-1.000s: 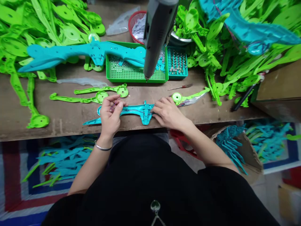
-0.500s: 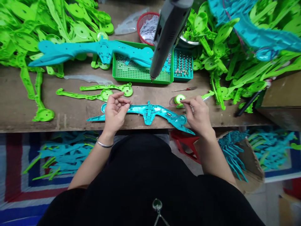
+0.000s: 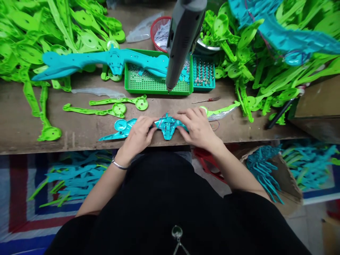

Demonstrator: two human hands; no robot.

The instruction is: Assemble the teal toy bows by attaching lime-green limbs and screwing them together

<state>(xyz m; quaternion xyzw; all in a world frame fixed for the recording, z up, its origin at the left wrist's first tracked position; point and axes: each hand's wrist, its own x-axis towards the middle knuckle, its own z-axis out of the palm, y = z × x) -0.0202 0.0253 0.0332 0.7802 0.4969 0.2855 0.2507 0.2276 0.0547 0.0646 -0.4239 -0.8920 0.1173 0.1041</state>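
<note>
Turquoise shell (image 3: 168,131) lies on the front of the bench (image 3: 77,143), its hollow ribbed side up, straight ahead of me. My left hand (image 3: 138,136): thumb and forefinger clamped on the shell's left arm, beside the middle block. My right hand (image 3: 198,128): fingers bent together, thumb and fingertips clamped on the right arm, on the other side of the block. Thin reddish wire (image 3: 160,122) shows near my left fingertips; its path under my fingers is hidden. The shell's right end is covered by my right hand; the left end, with its round cup, shows.

Just beyond my right hand, a green arm piece (image 3: 225,108), its disc partly covered, with a clear sleeve-like piece beside it. Loop of wire (image 3: 218,124) near it. Red-handled screwdriver (image 3: 209,99) behind.

Farther back: perforated green tray (image 3: 148,91) of small metal bits, too small to make out; smaller teal tray (image 3: 204,88) of screws alongside. Second turquoise shell (image 3: 79,63) lies partly over the green tray. Grey powered driver (image 3: 183,46) hangs in front, top cut off, the small marks on its body unreadable. Green part heaps (image 3: 26,39) run out of view.
</note>
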